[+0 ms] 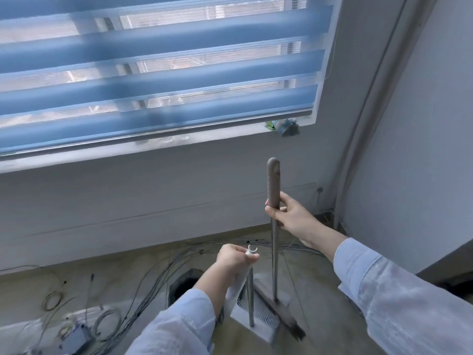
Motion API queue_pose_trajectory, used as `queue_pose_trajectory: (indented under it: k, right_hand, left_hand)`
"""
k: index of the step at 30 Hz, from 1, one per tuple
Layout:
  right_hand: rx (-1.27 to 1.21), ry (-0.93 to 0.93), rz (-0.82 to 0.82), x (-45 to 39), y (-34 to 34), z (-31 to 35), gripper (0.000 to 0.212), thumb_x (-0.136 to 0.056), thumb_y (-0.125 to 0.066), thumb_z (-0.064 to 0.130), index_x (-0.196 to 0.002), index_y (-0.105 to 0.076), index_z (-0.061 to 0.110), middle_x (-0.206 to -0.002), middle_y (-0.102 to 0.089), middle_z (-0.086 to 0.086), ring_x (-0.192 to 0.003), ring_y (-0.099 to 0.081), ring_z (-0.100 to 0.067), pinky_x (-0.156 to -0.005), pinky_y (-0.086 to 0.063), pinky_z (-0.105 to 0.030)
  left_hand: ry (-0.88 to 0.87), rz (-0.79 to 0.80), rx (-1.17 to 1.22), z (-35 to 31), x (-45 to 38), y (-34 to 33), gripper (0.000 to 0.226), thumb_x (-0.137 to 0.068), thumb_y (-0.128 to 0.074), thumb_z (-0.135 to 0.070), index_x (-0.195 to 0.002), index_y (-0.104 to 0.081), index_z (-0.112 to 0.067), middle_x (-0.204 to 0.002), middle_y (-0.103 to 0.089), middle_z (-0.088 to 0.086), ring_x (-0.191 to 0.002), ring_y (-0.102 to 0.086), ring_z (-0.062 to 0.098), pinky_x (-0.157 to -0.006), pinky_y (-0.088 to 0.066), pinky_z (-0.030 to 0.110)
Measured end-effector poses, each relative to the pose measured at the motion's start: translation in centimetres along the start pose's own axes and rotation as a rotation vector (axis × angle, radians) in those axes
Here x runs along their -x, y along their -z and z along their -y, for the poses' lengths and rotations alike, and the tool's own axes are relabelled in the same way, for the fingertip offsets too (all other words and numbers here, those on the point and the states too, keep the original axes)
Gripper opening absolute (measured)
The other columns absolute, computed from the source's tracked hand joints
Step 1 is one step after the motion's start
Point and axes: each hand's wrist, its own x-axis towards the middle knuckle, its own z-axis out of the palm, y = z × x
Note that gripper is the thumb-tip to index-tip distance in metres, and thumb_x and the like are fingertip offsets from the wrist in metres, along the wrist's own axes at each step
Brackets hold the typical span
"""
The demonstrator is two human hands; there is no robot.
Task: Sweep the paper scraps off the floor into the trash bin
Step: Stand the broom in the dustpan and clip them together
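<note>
My right hand (291,216) grips the grey handle of an upright broom (274,252), whose brown brush head (284,315) rests on the floor. My left hand (234,260) is closed around the white top of a dustpan handle (250,295). The grey dustpan (256,319) stands on the floor just left of the broom head, touching it. No paper scraps and no trash bin show in this view.
A wall with a windowsill and blue blinds (153,73) is straight ahead. Several cables (153,275) run over the floor to the left, around a dark floor opening (184,285). A small blue box (74,339) lies at bottom left. A room corner is at the right.
</note>
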Motion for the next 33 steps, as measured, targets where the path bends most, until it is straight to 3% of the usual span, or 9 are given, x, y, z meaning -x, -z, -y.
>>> queue_pose_trajectory:
  k: [5, 8, 10, 14, 17, 20, 24, 29, 33]
  right_hand:
    - [0.027, 0.081, 0.07, -3.8, 1.5, -0.2, 0.01, -0.092, -0.052, 0.03, -0.097, -0.052, 0.021, -0.074, -0.05, 0.01, -0.076, -0.048, -0.012, -0.091, -0.046, -0.044]
    - [-0.01, 0.113, 0.117, -5.0, 1.9, 0.0, 0.012, -0.093, -0.051, 0.03, -0.1, -0.05, 0.02, -0.076, -0.048, 0.01, -0.062, -0.046, 0.003, -0.071, -0.039, -0.023]
    - [-0.02, 0.118, 0.148, -5.8, 1.9, 0.0, 0.011, -0.093, -0.052, 0.031, -0.099, -0.05, 0.021, -0.075, -0.047, 0.01, -0.052, -0.044, 0.005, -0.065, -0.033, -0.018]
    - [-0.053, 0.137, 0.161, -6.7, 1.3, 0.3, 0.009, -0.092, -0.055, 0.029, -0.099, -0.056, 0.025, -0.088, -0.054, 0.006, -0.08, -0.051, -0.003, -0.081, -0.041, -0.02]
    - [-0.005, 0.131, 0.151, -7.0, 0.4, 1.3, 0.026, -0.09, -0.055, 0.035, -0.102, -0.059, 0.011, -0.088, -0.057, -0.006, -0.085, -0.053, -0.017, -0.083, -0.045, -0.033]
    - [0.063, 0.132, 0.114, -7.6, 0.2, 2.0, 0.029, -0.088, -0.053, 0.044, -0.095, -0.058, 0.016, -0.092, -0.063, -0.022, -0.089, -0.061, -0.035, -0.087, -0.048, -0.05]
    - [0.118, 0.153, 0.073, -7.8, -0.3, 2.3, 0.016, -0.09, -0.051, 0.043, -0.081, -0.054, 0.03, -0.09, -0.068, -0.004, -0.1, -0.062, -0.03, -0.091, -0.049, -0.047]
    - [0.138, 0.166, -0.008, -8.1, -1.5, 3.2, 0.026, -0.092, -0.049, 0.041, -0.091, -0.056, 0.017, -0.091, -0.069, -0.004, -0.096, -0.063, -0.028, -0.088, -0.047, -0.042]
    - [0.163, 0.189, -0.016, -8.2, -2.8, 3.7, 0.024, -0.092, -0.049, 0.04, -0.092, -0.055, 0.017, -0.091, -0.07, -0.004, -0.095, -0.063, -0.027, -0.086, -0.048, -0.041]
  left_hand:
    - [0.035, 0.0, 0.029, -3.1, -2.7, -2.4, 0.029, -0.071, -0.079, -0.025, -0.095, -0.074, -0.009, -0.09, -0.07, 0.008, -0.079, -0.06, 0.02, -0.086, -0.05, 0.03]
    - [0.036, -0.008, 0.026, -4.5, -4.1, -2.9, 0.029, -0.069, -0.08, -0.026, -0.093, -0.075, -0.011, -0.088, -0.071, 0.007, -0.079, -0.061, 0.021, -0.089, -0.052, 0.033]
    - [0.041, -0.013, 0.024, -5.2, -4.8, -2.9, 0.029, -0.069, -0.079, -0.027, -0.093, -0.075, -0.011, -0.086, -0.07, 0.007, -0.079, -0.061, 0.021, -0.089, -0.052, 0.033]
    - [0.04, -0.007, 0.036, -5.9, -5.8, -2.5, 0.03, -0.067, -0.079, -0.029, -0.092, -0.076, -0.011, -0.092, -0.073, 0.012, -0.079, -0.061, 0.022, -0.092, -0.052, 0.037]
    - [0.046, -0.01, 0.06, -6.4, -6.6, -2.3, 0.03, -0.066, -0.08, -0.028, -0.09, -0.076, -0.011, -0.098, -0.074, 0.013, -0.082, -0.064, 0.023, -0.096, -0.052, 0.041]
    - [0.049, -0.035, 0.086, -6.6, -7.0, -2.2, 0.03, -0.066, -0.08, -0.024, -0.091, -0.074, -0.008, -0.098, -0.074, 0.013, -0.084, -0.065, 0.024, -0.088, -0.052, 0.035]
    - [0.044, -0.084, 0.126, -6.0, -7.5, -2.2, 0.023, -0.069, -0.079, -0.018, -0.089, -0.075, -0.006, -0.088, -0.07, 0.01, -0.081, -0.062, 0.024, -0.082, -0.049, 0.029]
    - [0.049, -0.13, 0.143, -5.3, -8.2, -1.7, 0.021, -0.068, -0.08, -0.021, -0.085, -0.076, -0.01, -0.1, -0.074, 0.013, -0.097, -0.068, 0.029, -0.09, -0.053, 0.034]
    - [0.059, -0.155, 0.195, -5.1, -9.0, -0.8, 0.026, -0.069, -0.08, -0.021, -0.09, -0.076, -0.006, -0.099, -0.074, 0.014, -0.096, -0.068, 0.029, -0.089, -0.054, 0.034]
